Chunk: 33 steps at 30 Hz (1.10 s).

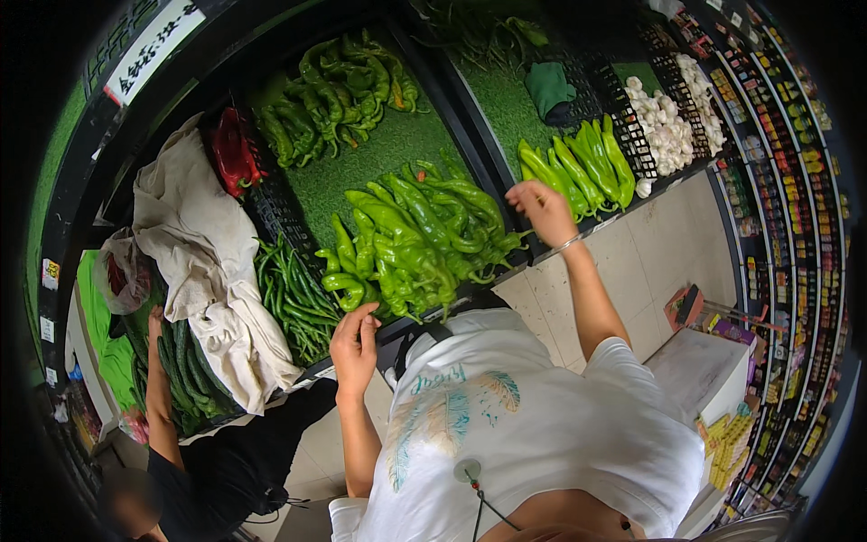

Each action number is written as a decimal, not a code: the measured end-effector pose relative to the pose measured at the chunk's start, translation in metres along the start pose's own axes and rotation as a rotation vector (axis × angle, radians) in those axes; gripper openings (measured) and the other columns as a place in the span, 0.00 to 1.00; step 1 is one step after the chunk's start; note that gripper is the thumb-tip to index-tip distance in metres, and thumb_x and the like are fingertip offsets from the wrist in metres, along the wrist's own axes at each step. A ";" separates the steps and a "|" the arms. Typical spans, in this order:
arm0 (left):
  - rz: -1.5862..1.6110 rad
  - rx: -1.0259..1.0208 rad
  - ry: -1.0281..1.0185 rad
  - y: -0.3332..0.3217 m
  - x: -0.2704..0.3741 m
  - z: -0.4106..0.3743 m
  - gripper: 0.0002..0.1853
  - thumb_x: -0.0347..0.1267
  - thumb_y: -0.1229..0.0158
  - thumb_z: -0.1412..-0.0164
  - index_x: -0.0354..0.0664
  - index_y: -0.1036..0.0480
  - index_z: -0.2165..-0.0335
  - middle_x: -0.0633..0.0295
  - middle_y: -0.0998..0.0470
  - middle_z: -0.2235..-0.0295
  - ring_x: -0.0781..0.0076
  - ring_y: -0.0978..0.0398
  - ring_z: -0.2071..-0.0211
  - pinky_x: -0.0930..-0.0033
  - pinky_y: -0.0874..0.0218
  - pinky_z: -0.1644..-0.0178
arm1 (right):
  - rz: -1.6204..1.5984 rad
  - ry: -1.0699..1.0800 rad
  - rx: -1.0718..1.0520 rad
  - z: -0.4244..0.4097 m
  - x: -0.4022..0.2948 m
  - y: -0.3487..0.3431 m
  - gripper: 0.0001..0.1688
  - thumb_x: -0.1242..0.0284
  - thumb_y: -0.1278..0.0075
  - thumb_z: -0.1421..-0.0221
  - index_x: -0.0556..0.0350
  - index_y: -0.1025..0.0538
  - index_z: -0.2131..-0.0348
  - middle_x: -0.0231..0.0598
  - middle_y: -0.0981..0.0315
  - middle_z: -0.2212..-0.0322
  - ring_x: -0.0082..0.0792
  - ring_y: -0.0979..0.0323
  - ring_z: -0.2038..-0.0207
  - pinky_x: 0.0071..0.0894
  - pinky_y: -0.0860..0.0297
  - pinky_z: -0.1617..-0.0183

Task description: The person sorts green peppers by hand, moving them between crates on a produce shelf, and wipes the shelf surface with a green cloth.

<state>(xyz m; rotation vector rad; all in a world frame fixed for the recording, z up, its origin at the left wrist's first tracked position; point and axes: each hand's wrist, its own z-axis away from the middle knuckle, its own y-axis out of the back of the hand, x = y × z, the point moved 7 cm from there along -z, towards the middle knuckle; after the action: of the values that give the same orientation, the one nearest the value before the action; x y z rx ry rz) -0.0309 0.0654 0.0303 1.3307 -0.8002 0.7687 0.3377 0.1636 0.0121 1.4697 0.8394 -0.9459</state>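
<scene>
My left hand (pixel 355 344) is at the front edge of the display, at the lower left of a pile of long green peppers (pixel 413 237); its fingers are slightly bent with nothing seen between them. On the right, my right hand (pixel 540 206), with a bracelet at the wrist, hovers between that pile and a row of lighter green peppers (pixel 576 166). Its fingers are curled loosely and no held thing shows. Farther back on the green mat lies a second heap of wrinkled green peppers (pixel 339 88).
Left of the peppers are thin green chilies (pixel 291 298), a beige cloth (pixel 196 223), red peppers (pixel 234 152) and cucumbers (pixel 186 366), where another person in dark clothes (pixel 230 461) reaches in. To the right lie garlic bulbs (pixel 660 129), a green cloth (pixel 548 88) and packed shelves (pixel 779 203).
</scene>
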 end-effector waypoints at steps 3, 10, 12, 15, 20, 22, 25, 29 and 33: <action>-0.032 0.044 0.021 -0.009 0.008 0.004 0.09 0.27 0.52 0.37 0.39 0.25 0.61 0.59 0.26 0.74 0.68 0.27 0.73 0.70 0.37 0.67 | 0.225 0.217 0.128 -0.050 0.009 0.052 0.08 0.72 0.51 0.44 0.56 0.22 0.67 0.40 0.25 0.69 0.33 0.28 0.65 0.28 0.32 0.59; -0.070 0.157 0.240 -0.028 0.010 0.028 0.09 0.26 0.51 0.37 0.37 0.25 0.62 0.58 0.25 0.75 0.69 0.26 0.73 0.71 0.36 0.68 | 0.715 0.066 0.219 -0.199 0.113 0.120 0.38 0.56 0.41 0.55 0.58 0.31 0.49 0.54 0.37 0.49 0.53 0.40 0.46 0.44 0.42 0.41; -0.090 0.189 0.273 -0.030 0.011 0.040 0.09 0.26 0.51 0.37 0.37 0.25 0.62 0.58 0.25 0.75 0.69 0.26 0.73 0.71 0.36 0.68 | 0.770 -0.122 0.196 -0.232 0.134 0.120 0.45 0.52 0.41 0.56 0.52 0.37 0.43 0.57 0.44 0.45 0.58 0.44 0.44 0.48 0.43 0.41; -0.111 0.229 0.342 -0.036 0.018 0.056 0.09 0.26 0.51 0.37 0.37 0.25 0.62 0.58 0.25 0.75 0.70 0.27 0.73 0.72 0.36 0.68 | 0.857 -0.268 0.213 -0.248 0.148 0.110 0.45 0.53 0.41 0.56 0.40 0.40 0.41 0.59 0.47 0.44 0.61 0.43 0.45 0.51 0.40 0.43; 0.046 0.280 0.402 -0.051 0.030 0.063 0.09 0.26 0.51 0.36 0.36 0.25 0.61 0.61 0.25 0.74 0.74 0.27 0.73 0.75 0.36 0.67 | 0.569 -0.354 0.247 -0.259 0.181 0.112 0.36 0.67 0.42 0.55 0.37 0.36 0.46 0.56 0.38 0.49 0.50 0.29 0.57 0.43 0.31 0.54; 0.283 0.314 0.388 -0.056 0.031 0.063 0.12 0.30 0.53 0.34 0.36 0.26 0.59 0.63 0.25 0.73 0.75 0.28 0.70 0.74 0.35 0.64 | 0.240 -0.263 0.303 -0.252 0.152 0.106 0.33 0.70 0.44 0.55 0.41 0.34 0.47 0.51 0.33 0.55 0.45 0.28 0.59 0.39 0.31 0.54; 0.595 0.295 0.305 -0.060 0.050 0.042 0.19 0.40 0.54 0.33 0.39 0.32 0.50 0.59 0.25 0.66 0.73 0.28 0.66 0.70 0.35 0.61 | -0.331 -0.039 0.113 -0.202 0.043 0.076 0.30 0.73 0.45 0.55 0.50 0.33 0.50 0.41 0.29 0.61 0.36 0.29 0.58 0.36 0.32 0.53; 1.094 0.179 0.179 -0.089 0.138 -0.044 0.40 0.58 0.56 0.40 0.45 0.48 0.39 0.53 0.37 0.45 0.61 0.33 0.49 0.51 0.36 0.50 | -0.324 0.485 -0.771 -0.092 -0.110 0.031 0.33 0.65 0.44 0.49 0.48 0.34 0.45 0.42 0.35 0.50 0.34 0.31 0.53 0.36 0.34 0.47; 1.505 0.183 0.192 -0.084 0.129 -0.042 0.32 0.52 0.55 0.38 0.44 0.41 0.43 0.53 0.37 0.45 0.56 0.34 0.50 0.52 0.37 0.47 | 0.010 0.558 -0.925 -0.111 -0.087 0.010 0.15 0.66 0.49 0.44 0.50 0.23 0.58 0.39 0.32 0.52 0.38 0.32 0.50 0.40 0.35 0.46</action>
<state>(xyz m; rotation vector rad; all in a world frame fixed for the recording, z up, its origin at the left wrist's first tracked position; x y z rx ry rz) 0.1102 0.1031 0.0935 0.5730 -1.5721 2.1178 0.3210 0.2737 0.0988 0.8928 1.4225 -0.0430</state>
